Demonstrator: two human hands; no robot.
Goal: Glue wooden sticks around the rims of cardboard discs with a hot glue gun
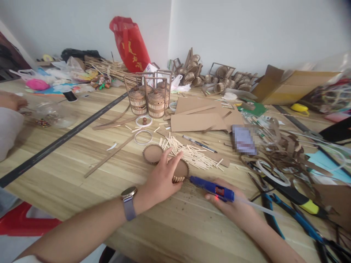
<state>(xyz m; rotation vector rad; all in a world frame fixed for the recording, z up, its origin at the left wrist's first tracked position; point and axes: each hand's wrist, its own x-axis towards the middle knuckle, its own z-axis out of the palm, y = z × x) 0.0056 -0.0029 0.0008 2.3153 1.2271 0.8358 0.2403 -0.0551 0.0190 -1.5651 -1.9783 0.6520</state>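
Observation:
My left hand, with a watch on its wrist, holds a small round cardboard base down on the table. Its thumb lies at the near rim and the fingers reach over the top. Short wooden sticks stand along the near edge of that base. In my right hand is a blue hot glue gun, its nozzle pointing left at the rim and a clear glue stick trailing from its back. A second round cardboard base lies just left of my fingers. Loose wooden sticks are heaped behind.
Lidded miniature baskets stand farther back, beside cardboard sheets. Blue-handled pliers and a cutter lie at the right. A white ring and a pen lie nearby. Another person's hand is at the far left.

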